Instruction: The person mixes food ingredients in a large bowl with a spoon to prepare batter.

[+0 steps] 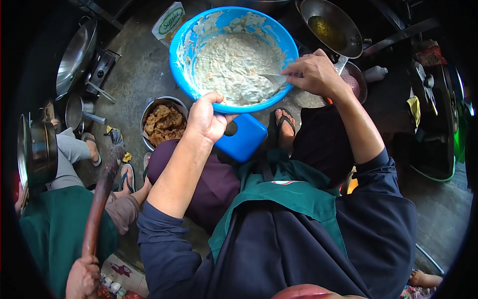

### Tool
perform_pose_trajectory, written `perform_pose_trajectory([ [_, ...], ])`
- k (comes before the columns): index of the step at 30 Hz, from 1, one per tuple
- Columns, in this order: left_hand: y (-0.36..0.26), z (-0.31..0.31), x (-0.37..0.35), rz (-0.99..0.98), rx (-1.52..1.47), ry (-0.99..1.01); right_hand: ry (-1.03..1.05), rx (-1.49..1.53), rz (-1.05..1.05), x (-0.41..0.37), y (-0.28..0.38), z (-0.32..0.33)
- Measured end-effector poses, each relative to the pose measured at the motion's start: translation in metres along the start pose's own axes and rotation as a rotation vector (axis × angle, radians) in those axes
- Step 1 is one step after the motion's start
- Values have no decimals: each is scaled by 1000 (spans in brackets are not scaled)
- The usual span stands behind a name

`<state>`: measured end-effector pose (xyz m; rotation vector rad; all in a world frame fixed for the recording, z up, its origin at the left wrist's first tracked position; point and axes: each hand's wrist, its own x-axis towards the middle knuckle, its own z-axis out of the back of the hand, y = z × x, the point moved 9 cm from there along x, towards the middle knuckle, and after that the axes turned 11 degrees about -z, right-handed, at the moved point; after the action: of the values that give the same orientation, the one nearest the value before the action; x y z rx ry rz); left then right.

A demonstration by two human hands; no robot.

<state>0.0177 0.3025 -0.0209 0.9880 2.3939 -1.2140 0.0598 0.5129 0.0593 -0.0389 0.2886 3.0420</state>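
Observation:
A blue basin (178, 74) holds thick, pale batter (234, 62) with small orange bits, and batter is smeared up its inner wall. My left hand (206, 118) grips the near rim of the basin, thumb over the edge. At the basin's right side my right hand (313, 74) is closed on the handle of a metal spoon (271, 75), whose bowl end lies in the batter. The basin is tilted toward me. Just below it is a blue plastic stool (244, 138) with a round hole.
A pot of brown fried food (164, 123) stands on the floor at left. A pan with oil (328, 31) is at upper right, a wok (77, 57) at upper left. On the left a co-worker's hand (83, 276) holds a long wooden handle (102, 204).

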Motion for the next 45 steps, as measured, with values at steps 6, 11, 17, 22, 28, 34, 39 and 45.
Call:
perform_pose_trajectory([
  [6, -1, 4, 1, -16, 67, -28, 215, 134, -52, 6, 8, -13],
  [11, 0, 5, 2, 5, 48, 9, 274, 343, -224, 9, -6, -16],
  [17, -1, 5, -1, 13, 56, 10, -2, 100, -127, 8, -8, 4],
  [22, -3, 4, -1, 0, 56, 15, -28, 10, 15, 2, 7, 1],
  [28, 0, 3, -1, -3, 41, 20, 165, 164, -108, 3, 3, -10],
  [34, -3, 3, -4, 4, 62, 43, 106, 201, -320, 9, -19, -1],
  [39, -3, 4, -4, 28, 39, 37, 58, 233, -373, 10, -28, 6],
  [45, -2, 2, -2, 31, -1, 104, 5, 190, -378, 5, -32, 17],
])
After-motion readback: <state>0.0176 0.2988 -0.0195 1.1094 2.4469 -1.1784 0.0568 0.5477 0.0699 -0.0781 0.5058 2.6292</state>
